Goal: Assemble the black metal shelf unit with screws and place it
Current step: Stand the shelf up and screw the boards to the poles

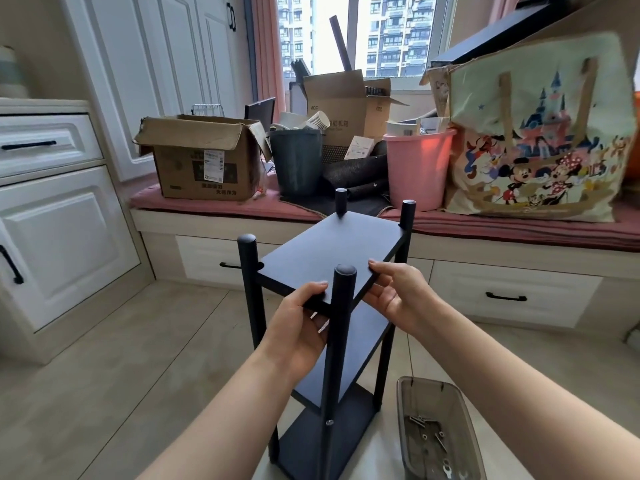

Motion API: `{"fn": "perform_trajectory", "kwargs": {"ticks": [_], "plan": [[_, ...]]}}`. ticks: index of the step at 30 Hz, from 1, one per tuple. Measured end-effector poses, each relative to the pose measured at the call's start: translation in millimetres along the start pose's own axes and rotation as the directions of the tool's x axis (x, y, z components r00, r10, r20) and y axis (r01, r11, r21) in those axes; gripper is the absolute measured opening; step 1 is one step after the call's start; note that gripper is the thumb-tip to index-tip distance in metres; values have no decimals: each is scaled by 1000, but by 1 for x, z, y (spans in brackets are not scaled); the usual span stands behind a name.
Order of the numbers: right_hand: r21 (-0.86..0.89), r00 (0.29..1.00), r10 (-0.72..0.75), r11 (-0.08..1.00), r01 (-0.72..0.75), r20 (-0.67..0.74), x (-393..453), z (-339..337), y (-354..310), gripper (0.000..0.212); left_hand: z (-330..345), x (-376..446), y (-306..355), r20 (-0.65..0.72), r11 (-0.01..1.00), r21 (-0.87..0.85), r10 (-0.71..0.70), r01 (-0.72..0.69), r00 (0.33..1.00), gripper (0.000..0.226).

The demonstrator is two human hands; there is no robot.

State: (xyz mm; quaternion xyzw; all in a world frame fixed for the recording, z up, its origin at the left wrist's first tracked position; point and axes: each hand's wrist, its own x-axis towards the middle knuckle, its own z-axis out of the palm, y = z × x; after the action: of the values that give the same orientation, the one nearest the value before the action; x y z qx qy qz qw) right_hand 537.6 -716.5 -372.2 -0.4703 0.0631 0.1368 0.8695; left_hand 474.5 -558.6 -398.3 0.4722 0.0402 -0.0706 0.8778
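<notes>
The black shelf unit (332,341) stands upright on the tiled floor (104,375), directly before the window seat (242,216). Four round posts rise past the top board (332,251); two lower boards are visible beneath it.

Left hand (298,327) — thumb on the upper face of the top board's near edge, fingers curled underneath, a pinching grip on the board just left of the near post (341,306). Right hand (394,292) — grips the same board at its near right corner, thumb on top, fingers below.

A translucent grey tray (408,403) sits on the floor to the right of the unit, holding loose screws (429,431) and a small wrench.

On the window seat's pink cushion: an open cardboard box (204,161), a dark bin (298,161), a pink bucket (415,168) and a printed cartoon tote bag (540,140). White cabinets (62,237) stand at left.
</notes>
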Motion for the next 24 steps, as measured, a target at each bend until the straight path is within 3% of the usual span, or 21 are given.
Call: {"fn": "perform_trajectory", "kwargs": {"ticks": [9,17,20,24], "plan": [[-105,996,-83,991,82,-12,3,-8,-3,10,3,1,-6,71,1000,4,-18,18,997,24],[-221,981,-134,970,102,-137,8,-7,-5,7,9,-1,-7,49,999,-39,-16,18,999,36],[-226,984,-126,969,95,-125,7,-8,-5,10,8,-3,-4,5,998,-51,-34,34,999,19],[-123,992,-86,990,75,-88,2,-12,-6,5,-6,-4,15,-162,993,-117,15,-34,987,8]]}}
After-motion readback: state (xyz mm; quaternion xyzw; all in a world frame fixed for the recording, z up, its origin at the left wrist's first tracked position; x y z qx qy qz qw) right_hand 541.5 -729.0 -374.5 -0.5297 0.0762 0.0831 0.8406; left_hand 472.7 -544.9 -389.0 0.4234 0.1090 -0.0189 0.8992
